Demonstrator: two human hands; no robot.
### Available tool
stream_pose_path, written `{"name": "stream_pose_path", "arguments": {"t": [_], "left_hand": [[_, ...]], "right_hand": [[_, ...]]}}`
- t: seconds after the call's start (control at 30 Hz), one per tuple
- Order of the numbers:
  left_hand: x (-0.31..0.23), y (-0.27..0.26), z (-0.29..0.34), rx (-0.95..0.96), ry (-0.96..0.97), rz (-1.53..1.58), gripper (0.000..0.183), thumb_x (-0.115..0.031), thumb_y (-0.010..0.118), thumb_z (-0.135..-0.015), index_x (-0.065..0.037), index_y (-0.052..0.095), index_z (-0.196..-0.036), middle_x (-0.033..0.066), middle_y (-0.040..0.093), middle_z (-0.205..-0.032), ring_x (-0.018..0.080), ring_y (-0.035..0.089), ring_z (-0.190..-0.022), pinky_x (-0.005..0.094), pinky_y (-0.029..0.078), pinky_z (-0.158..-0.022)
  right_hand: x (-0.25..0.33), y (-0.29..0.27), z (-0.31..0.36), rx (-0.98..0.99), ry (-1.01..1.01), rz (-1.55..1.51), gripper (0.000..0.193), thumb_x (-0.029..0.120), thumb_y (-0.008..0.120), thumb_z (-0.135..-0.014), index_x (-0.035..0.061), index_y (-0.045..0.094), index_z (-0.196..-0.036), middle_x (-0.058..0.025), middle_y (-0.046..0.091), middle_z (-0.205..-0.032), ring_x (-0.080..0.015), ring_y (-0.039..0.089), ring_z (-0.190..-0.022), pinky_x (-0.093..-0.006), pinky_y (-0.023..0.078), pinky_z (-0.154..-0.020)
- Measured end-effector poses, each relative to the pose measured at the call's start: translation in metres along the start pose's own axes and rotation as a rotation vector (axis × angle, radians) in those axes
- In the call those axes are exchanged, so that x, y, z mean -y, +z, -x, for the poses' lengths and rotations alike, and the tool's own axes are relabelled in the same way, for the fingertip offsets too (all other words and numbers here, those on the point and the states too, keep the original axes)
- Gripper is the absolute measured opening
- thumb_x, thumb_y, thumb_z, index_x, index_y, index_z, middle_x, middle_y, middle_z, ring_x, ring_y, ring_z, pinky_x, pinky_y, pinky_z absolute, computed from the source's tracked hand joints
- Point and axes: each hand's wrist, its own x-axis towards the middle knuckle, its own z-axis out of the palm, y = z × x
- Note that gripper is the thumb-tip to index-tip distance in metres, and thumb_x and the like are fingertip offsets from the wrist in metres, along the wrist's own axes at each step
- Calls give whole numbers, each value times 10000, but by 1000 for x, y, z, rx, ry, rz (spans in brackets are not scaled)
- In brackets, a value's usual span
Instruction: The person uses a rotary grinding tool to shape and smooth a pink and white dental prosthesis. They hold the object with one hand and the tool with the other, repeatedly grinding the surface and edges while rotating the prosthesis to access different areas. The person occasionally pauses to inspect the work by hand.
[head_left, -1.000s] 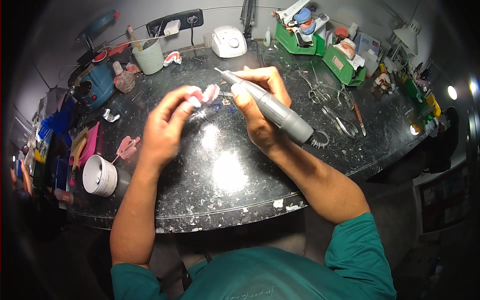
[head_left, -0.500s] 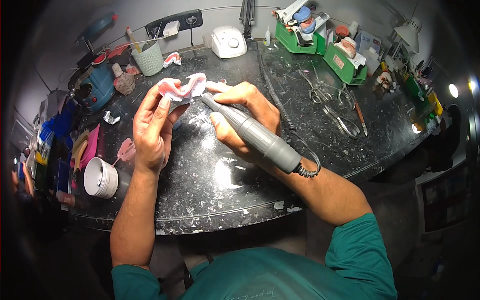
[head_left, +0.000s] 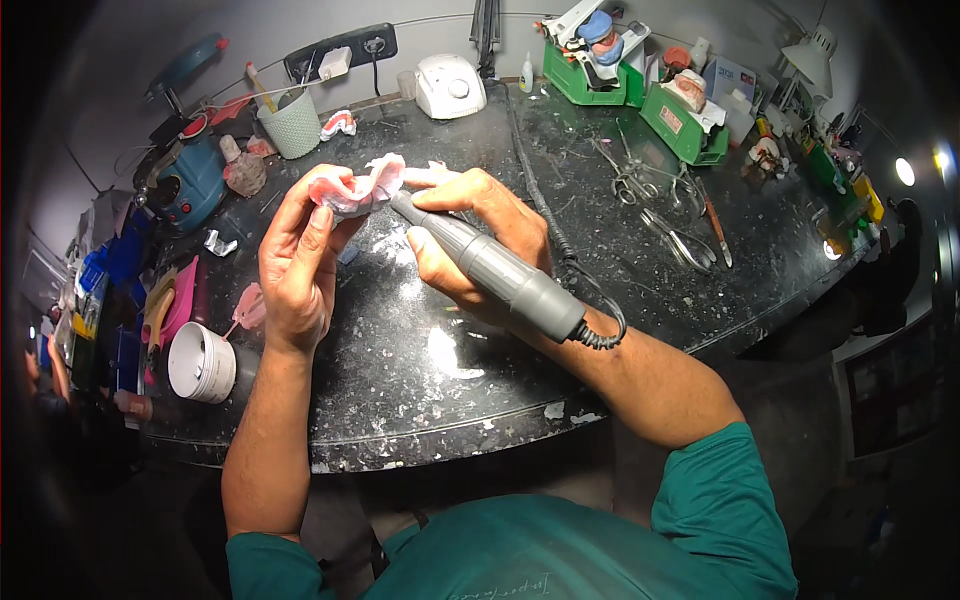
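A pink and whitish denture plate (head_left: 340, 196) is pinched at its left side between the thumb and fingers of my left hand (head_left: 298, 265). My right hand (head_left: 505, 222) wraps round a grey corded rotary handpiece (head_left: 505, 275), held like a pen. Its tip points up and left and meets the plate's right edge; the bur itself is too small to make out. One outstretched finger of my right hand reaches behind the tip toward the plate. From the handpiece's rear end a coiled cord (head_left: 602, 340) loops back up across the bench.
The dark, dust-speckled bench (head_left: 400, 400) carries a white tub (head_left: 203, 362) at left and a white control box (head_left: 450, 88) at the back. Scissors and pliers (head_left: 675, 240) lie at right, below green bins (head_left: 683, 125). A blue machine (head_left: 190, 175) stands at far left.
The denture plate has tilted a little in my left hand and dropped slightly. The handpiece has moved slightly left with it, its tip staying near the plate's right edge.
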Motion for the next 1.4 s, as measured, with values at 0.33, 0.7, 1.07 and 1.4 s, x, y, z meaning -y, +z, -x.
{"name": "stream_pose_path", "arguments": {"t": [0.33,0.7,1.07,1.4], "left_hand": [[2,-3,1,33,-19,-15,351,-132,481,-1052,23,504,-1365,111,535,-1346,198,557,-1255,388,467,-1093],[1,-2,1,30,-24,-26,337,-126,487,-1048,21,514,-1351,111,536,-1337,194,560,-1249,382,482,-1081],[0,-1,1,21,-26,-21,316,-126,487,-1049,17,529,-1328,103,533,-1331,192,562,-1242,378,481,-1082],[0,-2,1,20,-29,-13,307,-125,484,-1051,13,535,-1320,98,533,-1325,188,561,-1239,377,483,-1078]], "right_hand": [[-1,1,1,-10,32,10,306,64,774,-732,14,633,-999,-164,676,-972,-313,703,-855,-361,579,-752],[-2,2,2,-19,33,15,304,66,774,-731,19,634,-996,-155,680,-970,-313,706,-857,-362,579,-752],[-1,3,4,-16,68,-3,289,68,766,-748,16,635,-1000,-166,690,-1004,-309,712,-871,-366,579,-772],[-3,5,4,-38,81,-16,299,84,775,-738,27,641,-999,-155,694,-994,-302,716,-871,-368,574,-781]]}}
